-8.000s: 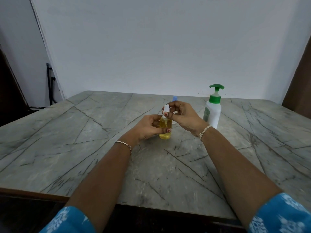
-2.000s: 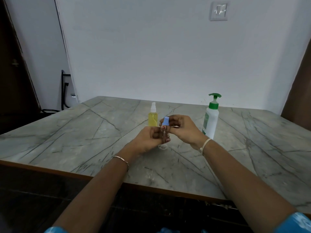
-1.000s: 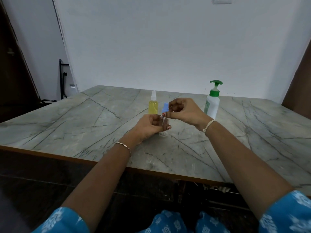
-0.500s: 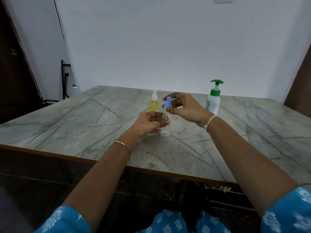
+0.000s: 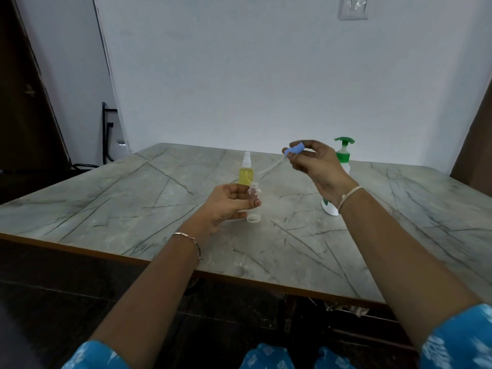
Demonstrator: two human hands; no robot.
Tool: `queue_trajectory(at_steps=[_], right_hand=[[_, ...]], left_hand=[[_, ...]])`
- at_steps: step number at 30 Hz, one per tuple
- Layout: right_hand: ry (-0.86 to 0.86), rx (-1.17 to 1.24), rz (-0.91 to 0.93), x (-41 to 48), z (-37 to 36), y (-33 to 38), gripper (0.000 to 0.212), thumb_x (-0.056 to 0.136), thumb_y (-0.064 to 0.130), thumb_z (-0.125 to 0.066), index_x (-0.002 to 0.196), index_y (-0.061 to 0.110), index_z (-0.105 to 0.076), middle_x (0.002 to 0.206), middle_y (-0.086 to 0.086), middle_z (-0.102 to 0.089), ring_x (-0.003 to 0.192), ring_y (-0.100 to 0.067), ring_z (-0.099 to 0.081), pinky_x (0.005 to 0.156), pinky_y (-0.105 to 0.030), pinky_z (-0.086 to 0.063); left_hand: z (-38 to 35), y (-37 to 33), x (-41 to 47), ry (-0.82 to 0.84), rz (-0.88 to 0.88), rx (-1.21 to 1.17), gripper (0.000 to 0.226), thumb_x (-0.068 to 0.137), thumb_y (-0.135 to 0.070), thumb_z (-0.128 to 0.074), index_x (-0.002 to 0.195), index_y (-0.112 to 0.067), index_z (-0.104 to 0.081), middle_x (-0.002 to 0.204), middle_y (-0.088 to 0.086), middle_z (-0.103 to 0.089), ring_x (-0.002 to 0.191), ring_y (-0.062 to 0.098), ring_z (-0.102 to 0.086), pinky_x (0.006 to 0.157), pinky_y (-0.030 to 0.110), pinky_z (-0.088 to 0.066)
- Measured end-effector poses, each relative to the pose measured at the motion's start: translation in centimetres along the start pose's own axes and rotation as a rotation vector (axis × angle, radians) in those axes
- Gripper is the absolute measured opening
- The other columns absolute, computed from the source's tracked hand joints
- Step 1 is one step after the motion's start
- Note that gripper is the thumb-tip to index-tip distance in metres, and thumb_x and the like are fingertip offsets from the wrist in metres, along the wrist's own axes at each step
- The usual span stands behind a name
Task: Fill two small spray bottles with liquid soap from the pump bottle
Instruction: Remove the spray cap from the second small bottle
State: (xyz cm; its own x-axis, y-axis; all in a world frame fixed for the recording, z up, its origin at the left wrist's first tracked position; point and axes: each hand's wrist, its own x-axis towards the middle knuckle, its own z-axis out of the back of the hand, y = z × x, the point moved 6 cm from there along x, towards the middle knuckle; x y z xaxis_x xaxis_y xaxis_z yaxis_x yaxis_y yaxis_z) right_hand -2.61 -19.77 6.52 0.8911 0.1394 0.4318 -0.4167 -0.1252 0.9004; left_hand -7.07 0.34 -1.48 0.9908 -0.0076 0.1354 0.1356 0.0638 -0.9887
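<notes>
There was only the head view to go by. It looked down over both forearms onto a grey marbled table (image 5: 133, 203).

The left hand (image 5: 229, 202) had its fingers and thumb curled round a small empty bottle (image 5: 254, 193). The bottle was clear and upright, with its neck open, and seemed to rest on or just above the tabletop. The right hand (image 5: 316, 166) was raised off to the side, pinching the blue spray top (image 5: 294, 149) between thumb and fingertips. Its thin tube (image 5: 271, 167) trailed down and to the left, clear of the bottle's mouth.

Just behind the empty bottle stood a yellow bottle (image 5: 247, 173), capped and, by its colour, already full. The pump bottle (image 5: 343, 156) stood upright near the back right of the table, partly hidden by the raised wrist. A wall switch (image 5: 353, 6) showed high on the wall.

I took the step in hand to be getting the second bottle open and ready for soap. To do it well, I thought she should lay the spray top somewhere its tube would not pick up dirt. The open neck would then need to sit right under the pump's spout and be held steady. That neck was narrow, so slow, short presses would suit it better than full strokes, and there should be room left for the tube to go back in.
</notes>
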Motion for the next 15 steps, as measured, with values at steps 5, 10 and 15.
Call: queue_trajectory(at_steps=[5,10,15], right_hand=[[0.031,-0.086,-0.088,0.6,-1.7,-3.6,0.019,0.083,-0.003,-0.072,0.094,0.01,-0.064,0.101,-0.018,-0.066,0.081,-0.016,-0.064,0.07,-0.017,-0.056],[0.074,-0.256,-0.121,1.3,-4.3,-6.3,0.023,0.079,-0.001,-0.077,0.099,-0.001,-0.065,0.083,-0.009,-0.065,0.077,-0.019,-0.062,0.064,-0.016,-0.055],[0.104,-0.441,-0.091,2.2,-6.2,-8.1,0.022,0.074,0.006,-0.083,0.088,0.007,-0.066,0.075,-0.001,-0.062,0.07,-0.013,-0.057,0.063,-0.019,-0.05]], left_hand=[[2.3,-0.2,-0.3,0.014,0.031,0.075,0.044,0.072,-0.009,-0.082,0.113,-0.01,-0.064,0.103,0.004,-0.072,0.099,0.017,-0.069,0.088,0.037,-0.056],[5.1,-0.4,-0.3,-0.039,0.05,0.107,0.051,0.07,-0.008,-0.083,0.117,-0.007,-0.063,0.107,0.008,-0.072,0.105,0.021,-0.068,0.092,0.043,-0.054],[6.2,-0.4,-0.4,-0.038,0.045,0.124,0.051,0.069,-0.007,-0.084,0.116,-0.007,-0.063,0.109,0.008,-0.072,0.105,0.023,-0.067,0.093,0.044,-0.054]])
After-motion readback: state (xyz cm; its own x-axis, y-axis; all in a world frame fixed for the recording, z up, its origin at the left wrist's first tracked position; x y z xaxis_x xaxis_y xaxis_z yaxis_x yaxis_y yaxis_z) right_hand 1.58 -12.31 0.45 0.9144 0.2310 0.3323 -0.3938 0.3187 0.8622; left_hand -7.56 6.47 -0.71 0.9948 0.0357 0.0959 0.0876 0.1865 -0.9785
